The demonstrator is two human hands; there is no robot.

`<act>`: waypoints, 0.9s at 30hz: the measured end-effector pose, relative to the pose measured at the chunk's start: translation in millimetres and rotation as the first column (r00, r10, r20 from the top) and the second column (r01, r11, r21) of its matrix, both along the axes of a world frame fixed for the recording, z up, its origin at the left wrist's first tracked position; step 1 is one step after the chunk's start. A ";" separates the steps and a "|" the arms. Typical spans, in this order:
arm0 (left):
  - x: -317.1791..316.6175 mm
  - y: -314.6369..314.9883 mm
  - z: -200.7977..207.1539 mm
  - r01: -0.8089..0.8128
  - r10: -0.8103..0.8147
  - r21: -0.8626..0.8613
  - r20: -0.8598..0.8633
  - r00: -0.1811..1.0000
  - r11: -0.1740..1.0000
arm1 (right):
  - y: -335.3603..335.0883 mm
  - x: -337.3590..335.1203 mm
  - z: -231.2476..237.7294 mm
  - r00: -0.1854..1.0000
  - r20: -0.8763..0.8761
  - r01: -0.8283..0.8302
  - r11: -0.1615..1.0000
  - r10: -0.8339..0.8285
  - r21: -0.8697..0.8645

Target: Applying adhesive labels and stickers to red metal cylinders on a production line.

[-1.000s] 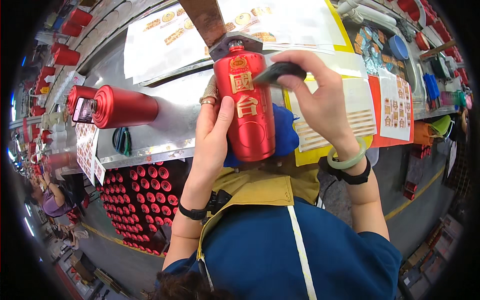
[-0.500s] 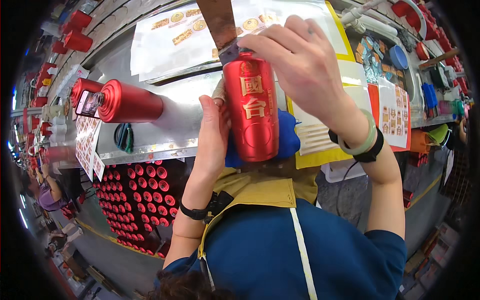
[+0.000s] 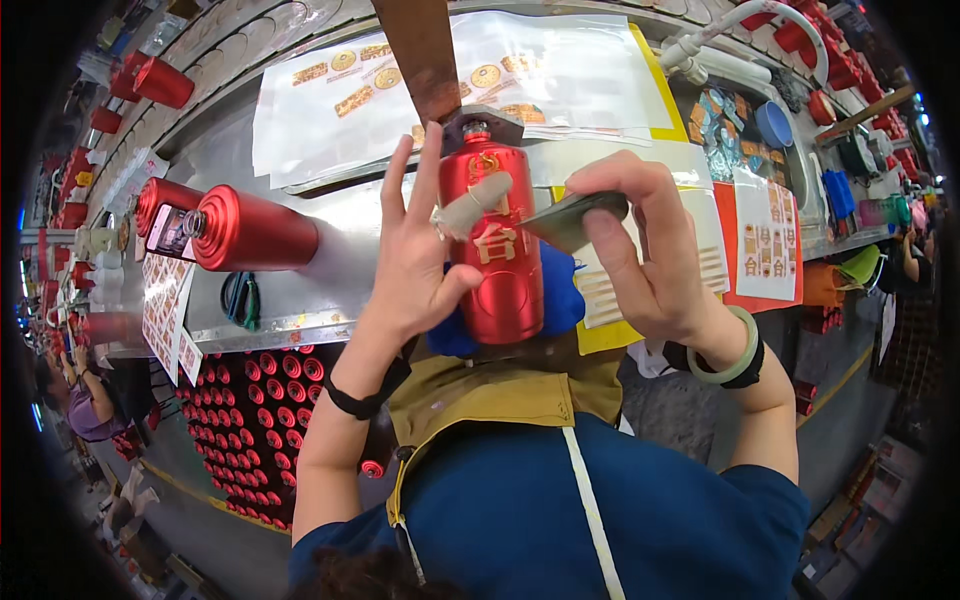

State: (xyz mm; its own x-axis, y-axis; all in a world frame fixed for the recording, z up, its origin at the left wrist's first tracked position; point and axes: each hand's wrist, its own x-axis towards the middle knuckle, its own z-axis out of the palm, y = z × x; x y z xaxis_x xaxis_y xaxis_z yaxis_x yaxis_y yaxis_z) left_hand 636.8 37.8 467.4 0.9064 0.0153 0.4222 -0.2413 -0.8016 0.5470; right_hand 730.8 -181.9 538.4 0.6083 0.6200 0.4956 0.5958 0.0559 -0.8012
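Observation:
A red bottle with gold lettering lies with its neck away from me, against a metal bracket at the foot of a brown upright bar. Blue cloth shows under its near end. My left hand is open beside it, fingers spread; one finger, in a beige wrap, reaches over the bottle's front. Between thumb and fingers, my right hand pinches a dark, flat, scraper-like blade. The blade's tip is over the lettering; whether it touches I cannot tell.
Two more red bottles stand at left, by a phone and dark-green-handled scissors. Printed transfer sheets cover the back of the metal table. Striped strips lie at right. Many red bottles are racked below.
My right hand has left the bottle's neck, moved nearer and right, and now shows the dark blade. My left hand has spread its fingers, bringing the wrapped one over the bottle.

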 end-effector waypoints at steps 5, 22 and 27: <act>-8.4 -4.0 4.0 0.026 -0.028 0.121 0.013 1.000 0.992 | -8.6 19.4 -1.7 0.992 0.098 0.103 0.967 -0.082 -0.234; -46.8 -14.0 5.7 -0.145 0.155 -0.223 0.025 0.988 0.964 | 140.6 182.1 -103.7 0.665 0.563 0.268 0.547 0.491 -0.793; -46.7 -6.6 0.4 -0.177 0.184 -0.209 0.016 0.983 0.962 | 185.2 217.3 -117.3 0.820 0.486 0.164 0.690 0.301 -0.705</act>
State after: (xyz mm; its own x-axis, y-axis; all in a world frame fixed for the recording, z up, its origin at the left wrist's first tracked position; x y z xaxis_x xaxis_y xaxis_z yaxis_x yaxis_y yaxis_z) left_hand 590.1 31.3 467.7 0.8653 0.2668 0.4243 -0.1250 -0.7049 0.6982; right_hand 948.1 3.3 421.0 0.3291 0.9373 0.1149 0.9369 -0.3088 -0.1640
